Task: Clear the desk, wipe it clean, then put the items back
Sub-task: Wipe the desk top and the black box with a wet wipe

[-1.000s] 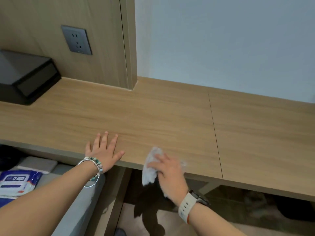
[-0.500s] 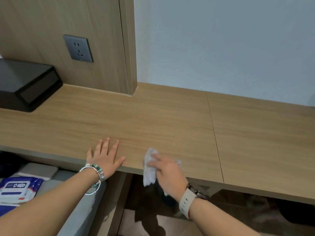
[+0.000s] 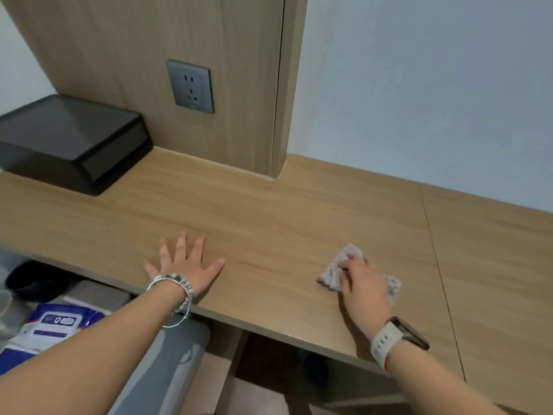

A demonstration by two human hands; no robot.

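**deskfan:** ok so your left hand (image 3: 185, 265) is lying flat on the counter (image 3: 269, 211) near the front edge. Palm is down, fingers are spreading wide, and it's gripping nothing. Bracelets (image 3: 176, 292) are sitting on that wrist.

**wipeguy:** yep, and your right hand (image 3: 363, 283) is pressing a crumpled white cloth (image 3: 338, 265) down on the counter, well to the right of the other hand. Your fingers are bending over the wad and bunching it, and bits of cloth are poking out on both sides of the hand. A watch (image 3: 389, 342) with a pale strap is showing on that wrist.

**deskfan:** a black box (image 3: 68, 139) is sitting at the far left of the counter, up against the wood panel, down-left of the grey wall socket (image 3: 190, 86).

**wipeguy:** and a blue-and-white pack of wipes (image 3: 57, 322) is lying on a grey padded surface (image 3: 167, 354) below the counter's edge, with your left forearm partly hiding it.
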